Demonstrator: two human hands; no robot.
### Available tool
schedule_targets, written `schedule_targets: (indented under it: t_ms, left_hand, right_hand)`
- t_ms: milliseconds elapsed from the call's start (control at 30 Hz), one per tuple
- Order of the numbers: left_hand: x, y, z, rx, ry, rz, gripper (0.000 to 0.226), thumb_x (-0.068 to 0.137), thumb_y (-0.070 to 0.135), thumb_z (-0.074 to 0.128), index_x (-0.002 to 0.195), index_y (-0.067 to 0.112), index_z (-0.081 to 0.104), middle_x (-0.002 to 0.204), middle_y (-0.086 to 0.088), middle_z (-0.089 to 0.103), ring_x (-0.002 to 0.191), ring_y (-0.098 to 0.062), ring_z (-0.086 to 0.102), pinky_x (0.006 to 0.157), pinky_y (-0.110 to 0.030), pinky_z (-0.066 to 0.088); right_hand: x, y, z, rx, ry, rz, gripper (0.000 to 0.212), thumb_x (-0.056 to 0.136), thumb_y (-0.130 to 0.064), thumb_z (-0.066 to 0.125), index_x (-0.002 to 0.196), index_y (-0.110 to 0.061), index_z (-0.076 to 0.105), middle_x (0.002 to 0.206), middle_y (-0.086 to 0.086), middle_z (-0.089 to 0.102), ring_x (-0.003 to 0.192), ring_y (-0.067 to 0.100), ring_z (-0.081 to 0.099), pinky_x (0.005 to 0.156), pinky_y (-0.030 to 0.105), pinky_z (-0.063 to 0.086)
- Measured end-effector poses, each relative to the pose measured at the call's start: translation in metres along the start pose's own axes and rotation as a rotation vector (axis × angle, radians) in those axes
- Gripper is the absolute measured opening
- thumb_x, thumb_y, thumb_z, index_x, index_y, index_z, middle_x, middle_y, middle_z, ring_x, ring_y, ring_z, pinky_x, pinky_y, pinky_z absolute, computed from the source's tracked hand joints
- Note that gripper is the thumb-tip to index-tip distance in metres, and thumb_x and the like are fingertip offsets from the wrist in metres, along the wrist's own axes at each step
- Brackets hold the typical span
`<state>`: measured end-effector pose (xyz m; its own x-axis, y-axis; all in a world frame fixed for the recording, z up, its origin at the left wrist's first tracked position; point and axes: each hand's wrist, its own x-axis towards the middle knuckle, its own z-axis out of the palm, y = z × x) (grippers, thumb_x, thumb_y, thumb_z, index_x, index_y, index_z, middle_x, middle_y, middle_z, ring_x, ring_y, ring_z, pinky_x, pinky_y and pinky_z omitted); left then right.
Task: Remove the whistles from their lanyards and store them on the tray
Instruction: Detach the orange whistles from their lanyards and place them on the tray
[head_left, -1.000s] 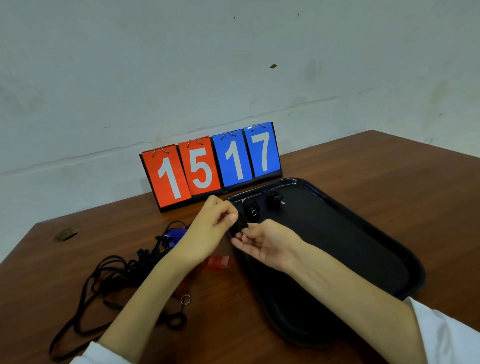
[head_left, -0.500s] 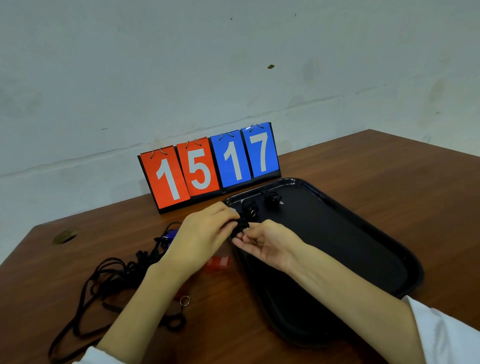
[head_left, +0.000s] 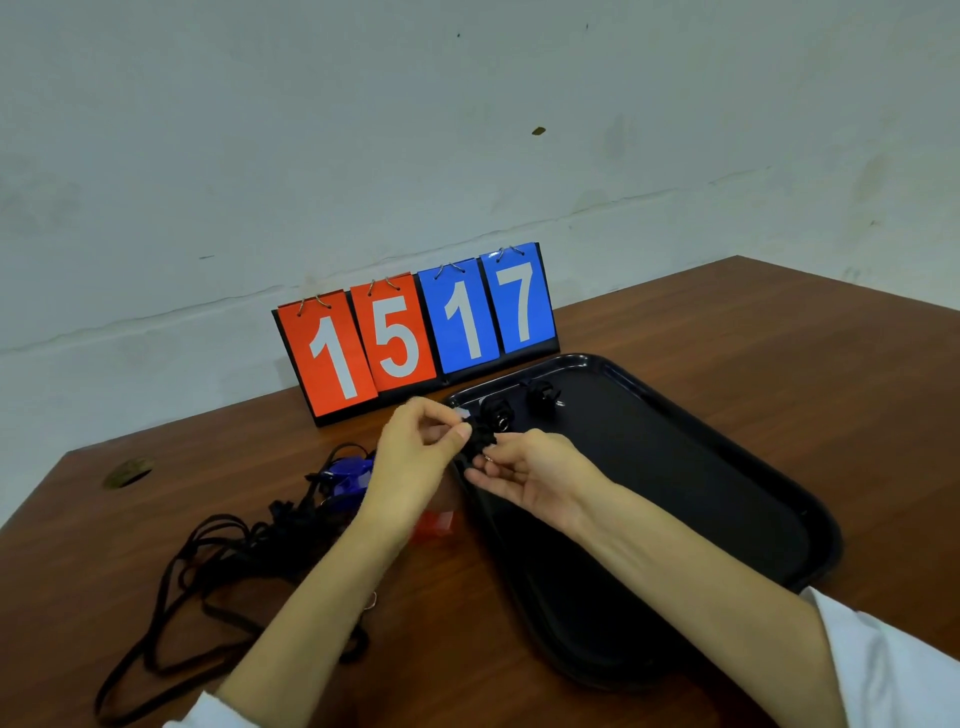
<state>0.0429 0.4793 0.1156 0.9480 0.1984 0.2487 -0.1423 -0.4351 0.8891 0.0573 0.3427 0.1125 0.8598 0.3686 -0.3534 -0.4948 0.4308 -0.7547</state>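
Black whistle (head_left: 480, 440) pinched by left hand (head_left: 415, 457) and right hand (head_left: 530, 478) over tray (head_left: 675, 493) rim; loose whistle (head_left: 498, 413) and another whistle (head_left: 543, 395) laid at tray's far corner; lanyards (head_left: 208, 566) heaped at left

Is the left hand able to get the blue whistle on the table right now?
Likely not yet: the left hand pinches a black whistle together with the right hand. The blue whistle lies close beside its wrist, so the path looks free once it lets go.
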Motion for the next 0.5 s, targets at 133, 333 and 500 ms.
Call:
schedule_targets:
  t_ms: [133, 333, 500]
  left_hand:
    - [0.008, 0.008, -0.023, -0.444, -0.219, -0.269, 0.039, 0.078, -0.008, 0.064, 0.109, 0.016, 0.066, 0.107, -0.004, 0.070, 0.094, -0.017, 0.069, 0.072, -0.022, 0.056]
    - [0.001, 0.005, -0.020, -0.225, -0.156, -0.186, 0.022, 0.069, -0.002, 0.075, 0.082, 0.015, 0.073, 0.086, -0.002, 0.072, 0.082, -0.017, 0.068, 0.079, -0.027, 0.053]
    - [0.003, 0.009, -0.025, -0.307, -0.145, -0.121, 0.019, 0.081, 0.005, 0.067, 0.098, 0.009, 0.072, 0.100, -0.007, 0.072, 0.092, -0.016, 0.070, 0.074, -0.020, 0.056]
  right_hand:
    - [-0.001, -0.002, -0.001, -0.153, -0.027, -0.012, 0.009, 0.084, 0.005, 0.054, 0.090, 0.002, 0.061, 0.070, 0.014, 0.061, 0.061, 0.016, 0.058, 0.071, 0.037, 0.060]
    - [-0.001, -0.003, -0.003, -0.281, 0.012, -0.046, 0.005, 0.084, -0.006, 0.055, 0.087, -0.003, 0.056, 0.067, 0.009, 0.055, 0.058, 0.015, 0.055, 0.068, 0.042, 0.060]
    - [-0.003, -0.011, -0.003, -0.440, -0.037, -0.124, 0.023, 0.095, -0.016, 0.045, 0.105, -0.004, 0.061, 0.082, 0.010, 0.060, 0.070, 0.017, 0.057, 0.075, 0.040, 0.058]
